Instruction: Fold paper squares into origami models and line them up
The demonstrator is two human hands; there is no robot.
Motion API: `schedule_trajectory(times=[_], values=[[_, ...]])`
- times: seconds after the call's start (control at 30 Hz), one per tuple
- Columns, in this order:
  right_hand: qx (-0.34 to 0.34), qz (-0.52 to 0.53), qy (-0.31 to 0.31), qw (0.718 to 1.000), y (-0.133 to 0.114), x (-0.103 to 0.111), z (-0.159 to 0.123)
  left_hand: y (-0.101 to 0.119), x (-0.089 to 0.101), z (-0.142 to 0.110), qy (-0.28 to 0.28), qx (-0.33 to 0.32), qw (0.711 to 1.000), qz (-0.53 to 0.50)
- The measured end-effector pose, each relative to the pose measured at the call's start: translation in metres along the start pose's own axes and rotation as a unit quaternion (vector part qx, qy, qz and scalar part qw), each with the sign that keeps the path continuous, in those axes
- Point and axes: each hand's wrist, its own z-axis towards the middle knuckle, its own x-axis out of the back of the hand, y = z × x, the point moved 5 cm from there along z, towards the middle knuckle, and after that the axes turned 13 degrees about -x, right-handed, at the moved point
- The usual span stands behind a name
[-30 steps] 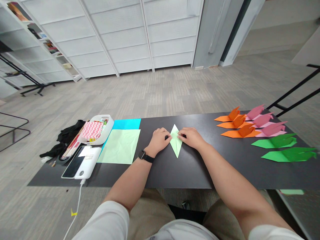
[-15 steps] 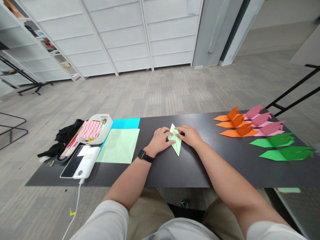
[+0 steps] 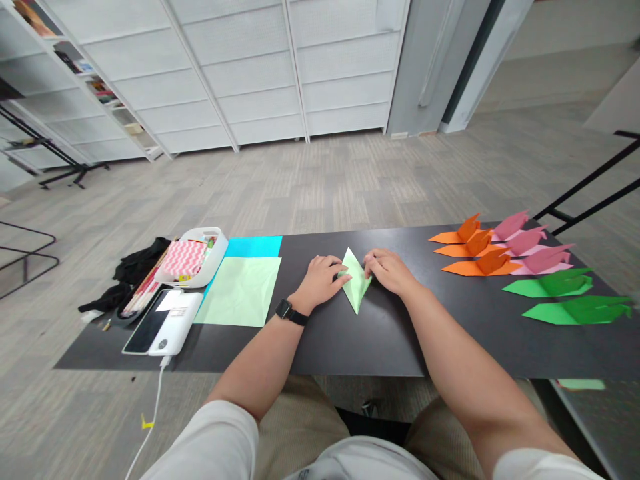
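By the loosely curled left hand [image 3: 323, 280] and right hand [image 3: 389, 270], opposite edges of a folded green paper [image 3: 357, 291] are touched, whether pinched cannot be told, on the black table [image 3: 350, 347], between a flat green sheet [image 3: 239, 293] and orange paper birds [image 3: 479, 243].

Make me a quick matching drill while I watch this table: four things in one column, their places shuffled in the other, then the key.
Things
1. Pale green diamond of folded paper
2. Flat pale green square paper sheet
3. Three orange folded-paper birds
4. Black wristwatch

Places
A. Next to pink folded-paper birds
B. On the left wrist
C. Between left hand and right hand
D. Overlapping a bright blue sheet

Pairs: 1-C, 2-D, 3-A, 4-B
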Motion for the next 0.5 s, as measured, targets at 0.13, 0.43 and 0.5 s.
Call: schedule_trajectory(times=[0.13, 0.43, 0.5], values=[[-0.014, -0.086, -0.004, 0.996, 0.004, 0.003, -0.004, 0.003, 0.003, 0.000, 0.004, 0.006, 1.000, -0.004], [0.036, -0.114, 0.016, 0.993, 0.005, -0.008, -0.005, 0.011, 0.010, 0.004, 0.019, -0.001, 0.999, -0.028], [0.031, -0.110, 0.021, 0.993, 0.007, -0.010, -0.004, 0.009, 0.011, 0.004, 0.023, 0.009, 0.999, -0.022]])
